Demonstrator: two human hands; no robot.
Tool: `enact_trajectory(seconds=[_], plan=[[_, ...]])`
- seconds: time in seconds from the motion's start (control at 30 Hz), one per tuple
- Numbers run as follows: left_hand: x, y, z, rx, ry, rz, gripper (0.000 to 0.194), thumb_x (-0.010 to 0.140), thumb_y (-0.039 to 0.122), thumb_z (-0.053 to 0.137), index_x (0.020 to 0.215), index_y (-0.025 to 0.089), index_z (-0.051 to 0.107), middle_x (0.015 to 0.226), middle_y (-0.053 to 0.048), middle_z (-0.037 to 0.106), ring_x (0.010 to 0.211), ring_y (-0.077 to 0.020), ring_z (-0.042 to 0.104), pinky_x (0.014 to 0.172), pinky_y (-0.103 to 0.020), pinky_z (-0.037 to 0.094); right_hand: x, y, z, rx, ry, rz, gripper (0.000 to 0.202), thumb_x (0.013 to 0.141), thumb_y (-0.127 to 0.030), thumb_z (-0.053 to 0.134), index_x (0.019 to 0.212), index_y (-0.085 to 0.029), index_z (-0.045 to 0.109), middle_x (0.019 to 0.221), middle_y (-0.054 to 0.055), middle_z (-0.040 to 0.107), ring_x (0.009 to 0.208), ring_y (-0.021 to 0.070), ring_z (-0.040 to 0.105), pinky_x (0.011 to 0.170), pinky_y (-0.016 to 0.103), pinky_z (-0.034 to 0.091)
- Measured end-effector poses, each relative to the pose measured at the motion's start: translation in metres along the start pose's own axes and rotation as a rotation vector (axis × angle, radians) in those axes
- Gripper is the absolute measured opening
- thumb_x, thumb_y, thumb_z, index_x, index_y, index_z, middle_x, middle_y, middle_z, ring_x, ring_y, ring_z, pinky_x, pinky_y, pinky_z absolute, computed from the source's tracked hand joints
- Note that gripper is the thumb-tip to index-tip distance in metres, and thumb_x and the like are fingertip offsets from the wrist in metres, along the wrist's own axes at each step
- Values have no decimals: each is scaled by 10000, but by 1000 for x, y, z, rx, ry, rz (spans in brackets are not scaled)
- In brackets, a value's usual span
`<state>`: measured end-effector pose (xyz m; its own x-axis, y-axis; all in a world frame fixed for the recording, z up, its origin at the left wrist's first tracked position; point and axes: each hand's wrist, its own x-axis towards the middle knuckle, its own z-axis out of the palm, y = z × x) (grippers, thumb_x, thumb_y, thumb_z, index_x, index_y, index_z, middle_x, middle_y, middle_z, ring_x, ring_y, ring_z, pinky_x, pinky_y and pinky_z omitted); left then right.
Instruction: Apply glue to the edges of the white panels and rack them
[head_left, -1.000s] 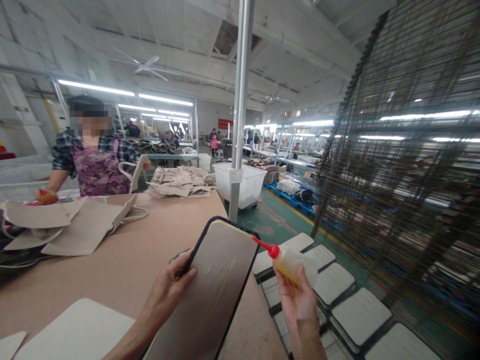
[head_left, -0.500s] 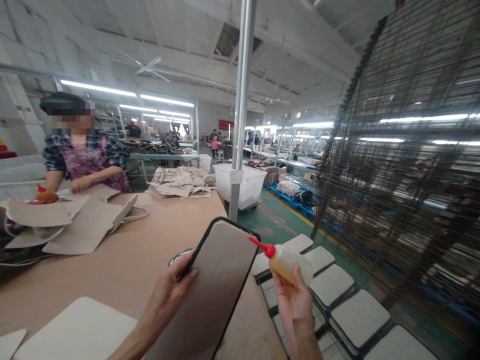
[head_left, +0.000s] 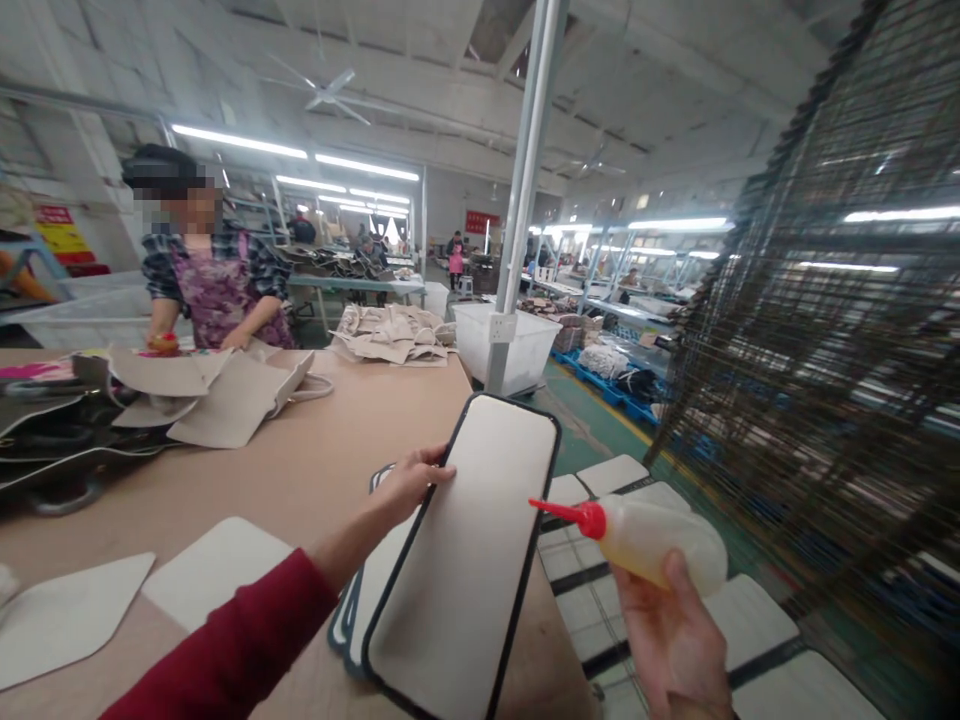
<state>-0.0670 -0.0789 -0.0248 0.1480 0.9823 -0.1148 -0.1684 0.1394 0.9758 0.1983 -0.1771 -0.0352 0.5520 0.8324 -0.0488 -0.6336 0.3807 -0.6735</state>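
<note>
My left hand [head_left: 415, 480] grips the left edge of a long pale panel [head_left: 465, 530] with rounded corners and a dark rim, thumb on its face. The panel is tilted up over the table's edge. In my right hand [head_left: 671, 620] is a squeeze bottle [head_left: 660, 540] of yellowish liquid, its red nozzle pointing left at the panel's right edge. Whether the tip touches the panel I cannot tell. Beneath the held panel, more dark-rimmed panels [head_left: 346, 625] lie stacked on the table [head_left: 360, 430].
Loose pale sheets [head_left: 217, 570] and bag pieces [head_left: 232, 395] lie on the left. Across the table a person [head_left: 214, 270] works with another red-topped bottle. A metal post [head_left: 525, 190] and white bin [head_left: 480, 335] stand ahead. Racks of panels [head_left: 750, 620] are at right.
The view has shifted. The held panel now shows more of its face and looks paler. My right hand and the bottle have come closer and moved right; my left sleeve has come into view.
</note>
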Motion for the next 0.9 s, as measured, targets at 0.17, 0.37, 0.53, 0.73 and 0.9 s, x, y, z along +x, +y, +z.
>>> enact_trajectory(seconds=[0.17,0.37,0.53,0.73,0.9], plan=[[16,6,13,-20,-85,-63,396,476,212,781,864,138,750,775,-47,735,753,-225,636,641,-277,442,18,-1,-4,-84,-61,-124,511,572,-304,851,1045,-214,681,1056,32,704,974,202,649,765,296,576],[37,-2,27,-41,-241,-134,386,485,202,799,861,129,746,764,-50,729,729,-209,633,667,-280,451,24,10,-22,-193,-14,-287,488,568,-291,851,1003,-163,671,959,56,706,878,202,646,861,383,523],[64,-19,34,-42,-247,-210,359,469,191,818,814,134,736,724,-37,715,686,-182,616,642,-262,458,-11,33,-65,-420,-36,-120,659,516,-246,883,1122,-150,642,989,82,712,904,212,660,804,301,537],[78,-39,58,21,-307,-334,315,529,142,793,837,156,726,769,-38,713,701,-186,623,616,-251,454,-3,26,-49,-317,90,-318,574,568,-290,856,1088,-168,645,947,36,714,878,183,649,857,305,517],[99,-49,71,78,-266,-377,264,590,44,748,825,159,711,781,-28,713,668,-153,620,568,-209,453,-14,17,-62,-290,128,-230,538,442,-176,892,940,-97,704,799,99,719,691,236,669,630,348,577]])
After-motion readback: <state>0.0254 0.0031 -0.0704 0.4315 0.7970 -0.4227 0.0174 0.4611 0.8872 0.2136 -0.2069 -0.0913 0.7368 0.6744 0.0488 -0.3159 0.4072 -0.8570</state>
